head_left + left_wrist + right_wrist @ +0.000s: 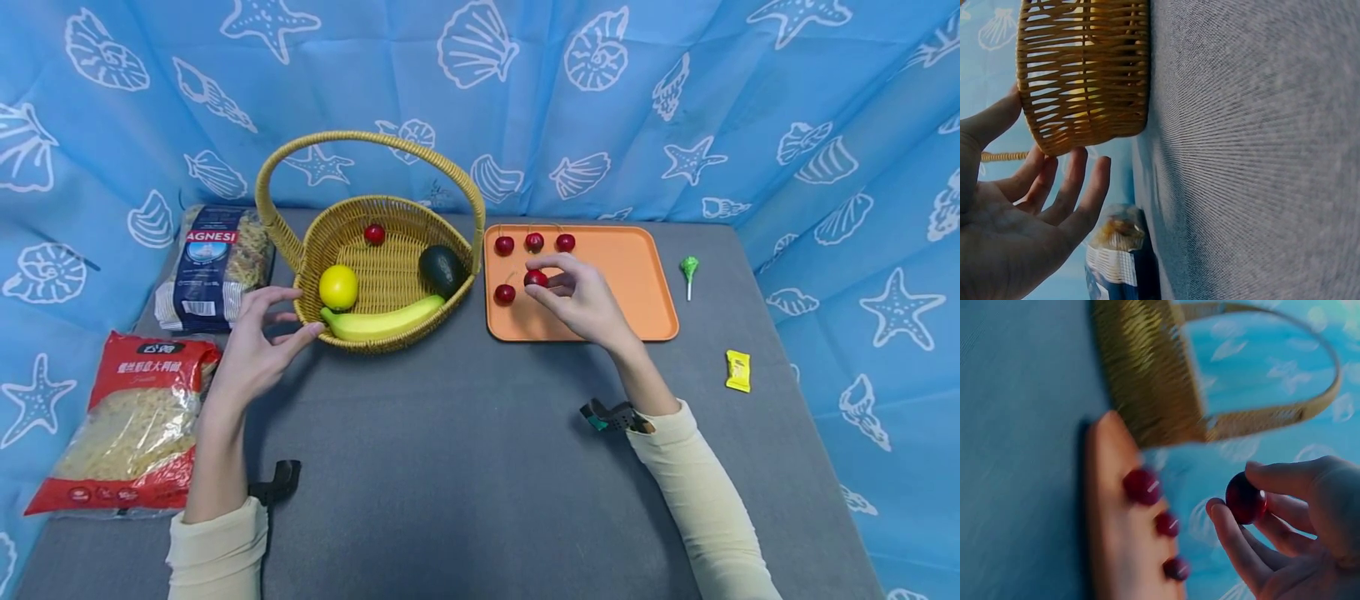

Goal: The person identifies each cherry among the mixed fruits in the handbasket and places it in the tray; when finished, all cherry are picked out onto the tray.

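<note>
My right hand [558,283] pinches a red cherry [535,277] between thumb and fingertips above the orange tray [637,283]; the right wrist view shows the same cherry [1245,499] in my fingers. Several more cherries lie on the tray, one [505,293] just left of my hand. My left hand [262,333] is open, its thumb touching the front left wall of the wicker basket [352,221], whose woven wall [1085,69] fills the left wrist view. Inside the basket lie a lemon [338,287], a banana [382,320], an avocado [442,269] and one cherry [374,234].
Two pasta bags sit at the left: a blue one [213,267] and a red one [131,421]. A green lollipop [688,271] and a yellow candy [738,370] lie right of the tray. Blue shell-print cloth [675,100] walls the grey table [450,467].
</note>
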{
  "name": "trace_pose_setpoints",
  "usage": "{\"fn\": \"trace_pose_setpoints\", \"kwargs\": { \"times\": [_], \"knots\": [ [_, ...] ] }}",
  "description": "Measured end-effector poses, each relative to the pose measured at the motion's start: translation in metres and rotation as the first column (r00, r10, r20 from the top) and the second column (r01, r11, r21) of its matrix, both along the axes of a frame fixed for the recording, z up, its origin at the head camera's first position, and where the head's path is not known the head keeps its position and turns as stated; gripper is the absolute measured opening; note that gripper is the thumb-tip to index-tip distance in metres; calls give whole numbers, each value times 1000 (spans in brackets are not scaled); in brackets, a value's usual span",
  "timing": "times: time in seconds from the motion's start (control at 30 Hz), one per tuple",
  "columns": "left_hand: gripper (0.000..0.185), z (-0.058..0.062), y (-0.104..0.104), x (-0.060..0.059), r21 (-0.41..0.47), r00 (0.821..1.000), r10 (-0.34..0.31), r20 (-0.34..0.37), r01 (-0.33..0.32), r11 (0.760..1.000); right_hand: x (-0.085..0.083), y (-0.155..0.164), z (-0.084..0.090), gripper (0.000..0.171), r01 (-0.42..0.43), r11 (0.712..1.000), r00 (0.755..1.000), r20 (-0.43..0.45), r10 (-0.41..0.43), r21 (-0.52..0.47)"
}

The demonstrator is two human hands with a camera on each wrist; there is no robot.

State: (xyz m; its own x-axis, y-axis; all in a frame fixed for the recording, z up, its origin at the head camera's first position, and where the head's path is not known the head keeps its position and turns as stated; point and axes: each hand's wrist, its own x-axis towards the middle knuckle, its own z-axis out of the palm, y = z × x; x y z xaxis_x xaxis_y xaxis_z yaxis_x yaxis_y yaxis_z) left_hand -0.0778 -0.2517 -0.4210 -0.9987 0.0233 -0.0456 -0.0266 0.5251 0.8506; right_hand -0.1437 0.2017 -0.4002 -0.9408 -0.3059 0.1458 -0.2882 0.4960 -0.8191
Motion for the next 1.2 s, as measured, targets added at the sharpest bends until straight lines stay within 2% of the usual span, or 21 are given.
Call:
{"fn": "trace_pose_setpoints", "kwargs": {
  "times": [0.27, 0.47, 0.73, 0.97, 1.1, 1.2],
  "knots": [
    [64, 0, 0, 1, 4, 1000, 0, 4, 0, 1000, -19, 15, -40, 39, 11, 997, 999, 43, -14, 77],
    [64, -1, 0, 1, 4, 1000, 1, 1, -1, 1000, -29, 20, -54, 38, -22, 990, 999, 49, 16, 136],
    [64, 0, 1, 1, 8, 1000, 2, 4, -2, 1000, -34, 25, -55, 39, -77, 991, 995, 68, 69, 114],
    [64, 1, 1, 1, 14, 1000, -2, 6, 2, 1000, -34, 29, -51, 42, -70, 993, 995, 73, 64, 97],
    [64, 1, 0, 0, 16, 1000, -4, 5, 4, 1000, -31, 29, -43, 40, -61, 997, 995, 77, 58, 36],
    [63, 1, -1, 0, 17, 1000, -6, 0, 6, 1000, -24, 21, -30, 38, -76, 997, 996, 49, 77, -31]
  ]
}}
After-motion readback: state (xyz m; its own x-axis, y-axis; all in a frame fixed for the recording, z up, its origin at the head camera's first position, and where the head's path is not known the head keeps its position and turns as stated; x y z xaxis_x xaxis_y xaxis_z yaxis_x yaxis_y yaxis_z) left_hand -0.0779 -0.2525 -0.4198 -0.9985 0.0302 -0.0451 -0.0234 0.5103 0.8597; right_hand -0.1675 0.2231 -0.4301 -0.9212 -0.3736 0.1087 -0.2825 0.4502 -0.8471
